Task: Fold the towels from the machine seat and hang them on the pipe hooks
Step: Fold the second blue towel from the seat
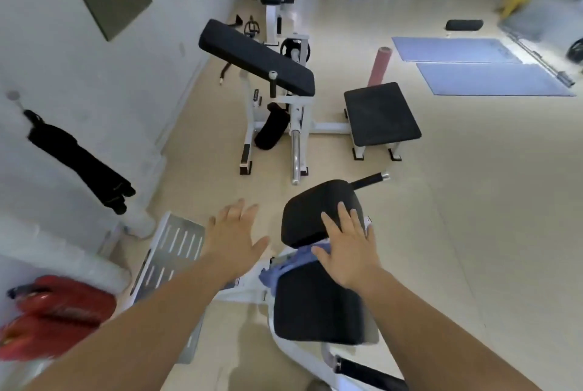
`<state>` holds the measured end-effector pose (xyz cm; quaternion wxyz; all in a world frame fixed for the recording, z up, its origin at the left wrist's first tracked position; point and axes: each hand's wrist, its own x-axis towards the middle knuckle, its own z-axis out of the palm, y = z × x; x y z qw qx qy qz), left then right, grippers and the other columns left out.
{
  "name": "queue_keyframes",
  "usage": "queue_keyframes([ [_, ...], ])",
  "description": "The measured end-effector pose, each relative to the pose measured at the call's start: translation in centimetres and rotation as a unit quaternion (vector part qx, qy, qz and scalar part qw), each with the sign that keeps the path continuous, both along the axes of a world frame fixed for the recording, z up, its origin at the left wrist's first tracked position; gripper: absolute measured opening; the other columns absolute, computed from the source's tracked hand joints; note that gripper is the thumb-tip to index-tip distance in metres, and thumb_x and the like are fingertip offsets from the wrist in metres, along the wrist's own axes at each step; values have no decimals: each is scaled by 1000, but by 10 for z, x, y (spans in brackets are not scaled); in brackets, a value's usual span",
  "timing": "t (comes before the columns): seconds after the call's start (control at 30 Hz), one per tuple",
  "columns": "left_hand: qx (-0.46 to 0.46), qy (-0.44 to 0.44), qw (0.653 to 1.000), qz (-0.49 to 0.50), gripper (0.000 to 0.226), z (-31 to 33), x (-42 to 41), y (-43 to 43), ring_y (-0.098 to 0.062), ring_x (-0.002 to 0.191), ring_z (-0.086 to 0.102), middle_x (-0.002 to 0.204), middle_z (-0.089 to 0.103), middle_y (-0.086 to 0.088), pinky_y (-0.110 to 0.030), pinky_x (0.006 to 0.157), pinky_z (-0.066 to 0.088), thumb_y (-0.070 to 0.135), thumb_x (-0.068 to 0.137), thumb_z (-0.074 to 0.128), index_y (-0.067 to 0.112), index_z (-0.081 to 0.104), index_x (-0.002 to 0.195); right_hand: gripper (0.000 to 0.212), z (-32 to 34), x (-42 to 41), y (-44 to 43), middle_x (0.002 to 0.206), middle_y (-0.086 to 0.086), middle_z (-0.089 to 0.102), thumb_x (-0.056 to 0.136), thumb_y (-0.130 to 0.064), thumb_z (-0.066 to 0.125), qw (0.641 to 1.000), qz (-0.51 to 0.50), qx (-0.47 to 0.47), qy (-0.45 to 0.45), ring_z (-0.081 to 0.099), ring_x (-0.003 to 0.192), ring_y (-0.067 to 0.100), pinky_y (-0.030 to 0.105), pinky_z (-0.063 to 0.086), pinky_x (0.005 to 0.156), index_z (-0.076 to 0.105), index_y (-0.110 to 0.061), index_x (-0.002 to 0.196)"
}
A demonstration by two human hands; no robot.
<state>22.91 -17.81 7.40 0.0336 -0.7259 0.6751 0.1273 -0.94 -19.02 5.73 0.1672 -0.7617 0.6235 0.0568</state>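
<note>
A crumpled blue towel (291, 264) lies in the gap between the black seat pad (317, 308) and the black back pad (310, 210) of the machine below me. My right hand (347, 248) hovers over the towel's right end with fingers spread, holding nothing. My left hand (235, 237) is open too, stretched out to the left of the towel above the floor. A black towel (79, 160) hangs from a hook (26, 112) on the white wall at the left.
A grey slotted footplate (172, 251) stands left of the seat. Red fire extinguishers (53, 311) lie at the lower left. Ahead are a white machine with a slanted black pad (255, 56), a low black bench (380, 112) and blue mats (473, 65).
</note>
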Motion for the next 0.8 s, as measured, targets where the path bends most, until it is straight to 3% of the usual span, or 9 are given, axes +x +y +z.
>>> queue_keyframes([
  [0.17, 91, 34, 995, -32, 68, -61, -52, 7, -28, 153, 21, 169, 16, -2, -45, 124, 21, 57, 99, 46, 32, 22, 157, 72, -62, -46, 15, 169, 4, -14, 101, -61, 27, 996, -58, 63, 1, -10, 156, 31, 57, 4, 123, 0, -30, 161],
  [0.33, 143, 76, 984, -74, 66, -113, -74, -6, -28, 141, 39, 159, 37, -3, -44, 117, 34, 57, 96, 47, 29, 32, 154, 74, -122, -50, 25, 168, 4, -19, 102, -62, 21, 987, -106, 118, -4, -13, 155, 33, 56, 1, 123, -10, -28, 160],
  [0.53, 174, 131, 968, -123, 61, -168, -92, -46, -25, 140, 40, 158, 39, -2, -42, 116, 36, 44, 99, 52, 28, 34, 154, 73, -176, -29, 28, 168, 3, -17, 102, -60, 21, 976, -176, 119, -55, -6, 156, 32, 55, 10, 125, -18, -32, 157],
  [0.67, 187, 151, 958, -159, 57, -195, -101, -75, -26, 140, 44, 158, 42, -3, -43, 115, 37, 37, 100, 53, 24, 37, 154, 73, -195, -20, 34, 169, 9, 5, 96, -62, 27, 965, -232, 68, -98, 16, 152, 41, 58, 29, 118, 4, -34, 160],
  [0.8, 206, 174, 948, -170, 54, -209, -115, -95, -27, 139, 46, 157, 43, -3, -45, 114, 40, 34, 104, 48, 24, 35, 155, 77, -202, -24, 34, 169, 9, -4, 98, -61, 35, 970, -221, 66, -83, 9, 154, 39, 54, 22, 122, -8, -36, 158],
])
